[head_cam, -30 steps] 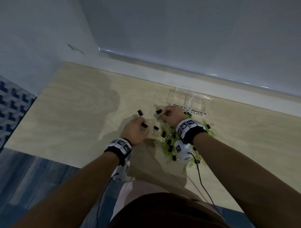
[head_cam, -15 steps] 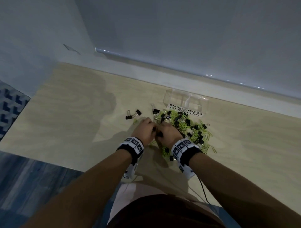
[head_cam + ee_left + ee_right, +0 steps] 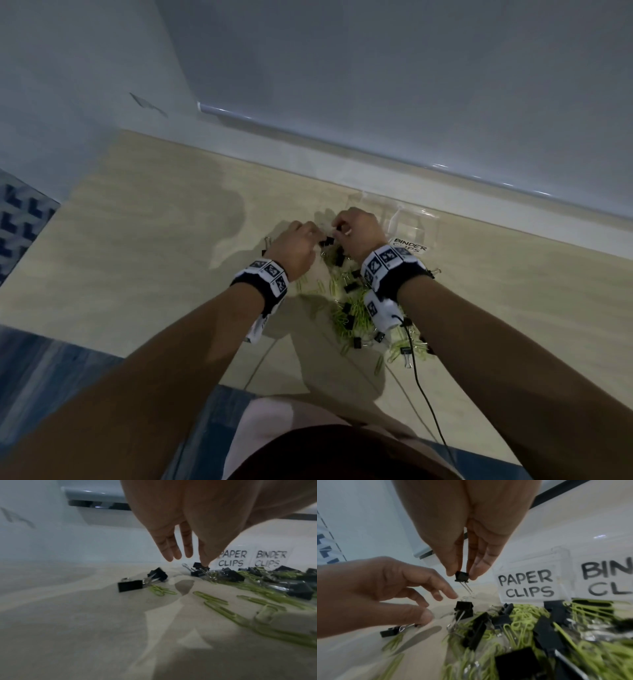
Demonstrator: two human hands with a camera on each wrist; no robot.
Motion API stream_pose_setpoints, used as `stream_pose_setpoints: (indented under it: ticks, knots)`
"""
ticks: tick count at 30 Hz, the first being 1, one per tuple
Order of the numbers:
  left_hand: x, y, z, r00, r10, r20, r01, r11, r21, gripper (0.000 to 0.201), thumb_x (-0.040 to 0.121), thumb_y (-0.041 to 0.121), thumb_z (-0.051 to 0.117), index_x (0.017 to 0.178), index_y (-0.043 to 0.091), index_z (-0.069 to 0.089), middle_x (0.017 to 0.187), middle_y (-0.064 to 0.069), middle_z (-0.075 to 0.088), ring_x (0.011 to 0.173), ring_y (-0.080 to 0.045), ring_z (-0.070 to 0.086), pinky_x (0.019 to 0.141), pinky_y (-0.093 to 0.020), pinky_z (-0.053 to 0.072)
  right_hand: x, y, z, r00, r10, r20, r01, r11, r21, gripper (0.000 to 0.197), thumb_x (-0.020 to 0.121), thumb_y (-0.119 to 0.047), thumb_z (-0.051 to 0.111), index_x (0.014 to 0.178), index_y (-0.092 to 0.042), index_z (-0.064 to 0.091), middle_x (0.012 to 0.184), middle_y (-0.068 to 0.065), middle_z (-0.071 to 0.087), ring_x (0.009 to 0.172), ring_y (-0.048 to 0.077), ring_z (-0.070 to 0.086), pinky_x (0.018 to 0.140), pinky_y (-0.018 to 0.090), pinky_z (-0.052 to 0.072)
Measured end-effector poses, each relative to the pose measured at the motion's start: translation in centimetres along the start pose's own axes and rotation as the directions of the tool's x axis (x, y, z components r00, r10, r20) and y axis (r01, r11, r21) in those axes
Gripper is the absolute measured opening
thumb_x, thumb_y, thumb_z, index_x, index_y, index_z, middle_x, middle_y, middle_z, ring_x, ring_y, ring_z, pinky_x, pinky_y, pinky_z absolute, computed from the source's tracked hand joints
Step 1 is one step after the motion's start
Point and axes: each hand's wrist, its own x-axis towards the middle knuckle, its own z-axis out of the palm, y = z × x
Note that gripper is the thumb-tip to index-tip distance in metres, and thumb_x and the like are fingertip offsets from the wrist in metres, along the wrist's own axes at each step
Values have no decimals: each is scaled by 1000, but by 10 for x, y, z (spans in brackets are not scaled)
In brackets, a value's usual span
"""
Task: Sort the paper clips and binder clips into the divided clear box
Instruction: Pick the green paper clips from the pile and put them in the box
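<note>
A mixed pile of green paper clips (image 3: 354, 310) and black binder clips (image 3: 545, 631) lies on the pale wooden table. Behind it stands the divided clear box (image 3: 416, 222), labelled PAPER CLIPS (image 3: 526, 585) on the left and BINDER CLIPS (image 3: 270, 559) on the right. My right hand (image 3: 462, 573) pinches one black binder clip (image 3: 462, 577) between thumb and fingers, lifted above the pile in front of the paper-clip label. My left hand (image 3: 440, 605) hovers just left of it with relaxed fingers, one fingertip (image 3: 205, 561) touching a binder clip (image 3: 197, 566) on the table.
Two stray binder clips (image 3: 142, 581) and a few loose paper clips (image 3: 162, 590) lie left of the pile. A wall and a pale ledge (image 3: 342, 171) run close behind the box. A black cable (image 3: 419, 377) trails from my right wrist across the near table edge.
Both hands moved from the near side of the pile forward to its far edge by the box. My right hand now holds a binder clip lifted off the table.
</note>
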Motion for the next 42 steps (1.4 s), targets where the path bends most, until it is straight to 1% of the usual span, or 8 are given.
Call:
stream_pose_setpoints:
  ticks: [4,13,16,20,29,33,37,42]
  knots:
    - [11,6,10,980,139,140,-160,975,157,44,90,8,47,134,14,48,141,-8,45,117,-32,44,96,-45,44,7,4,1,998,26,65,-21,997,-76,16,86,-8,56,98,-11,66,104,9,62,94,25,60,83,37,52]
    - [13,-5,16,999,44,10,-45,989,137,32,89,17,51,117,5,61,134,-14,47,123,-34,39,100,-48,39,-24,46,16,970,-11,243,63,976,-208,52,85,3,53,132,-17,50,133,5,50,125,26,43,102,36,42]
    - [19,16,23,991,112,74,-113,994,8,36,87,25,57,119,8,57,124,-9,51,116,-27,43,97,-42,42,-28,56,15,984,-11,176,32,992,-120,47,83,-3,58,128,-15,54,124,7,56,120,27,47,101,36,43]
    - [25,36,34,992,25,121,-10,993,-119,41,85,21,64,122,7,55,120,-10,50,108,-27,50,94,-38,45,-32,64,14,992,32,119,-27,999,-42,43,75,-2,65,117,-12,63,114,9,62,107,27,57,96,34,47]
    - [20,17,18,989,-121,-85,90,949,-302,16,80,15,61,95,9,59,95,-10,55,82,-25,55,73,-37,49,-34,62,14,990,140,-16,-139,989,59,12,79,-15,67,90,-11,68,97,8,57,83,22,59,77,26,48]
    - [22,-10,2,976,-148,-157,129,984,-126,23,82,14,56,103,9,60,106,-10,58,100,-30,49,83,-38,44,-33,60,14,983,183,2,-183,982,-52,13,84,-12,58,87,-4,68,97,14,60,86,27,59,75,27,47]
    - [28,6,5,997,83,-1,-83,996,33,35,87,13,53,121,8,57,123,-7,56,111,-30,43,95,-43,39,-33,54,14,969,233,84,-223,968,-116,14,83,-16,63,94,-9,67,103,13,61,94,27,58,82,36,54]
    - [33,39,22,981,69,181,-105,974,201,35,90,12,52,125,11,54,131,-6,48,118,-29,37,103,-47,33,-36,54,12,969,233,86,-218,964,-153,16,83,-12,59,97,-10,67,104,13,61,103,28,53,82,37,52]
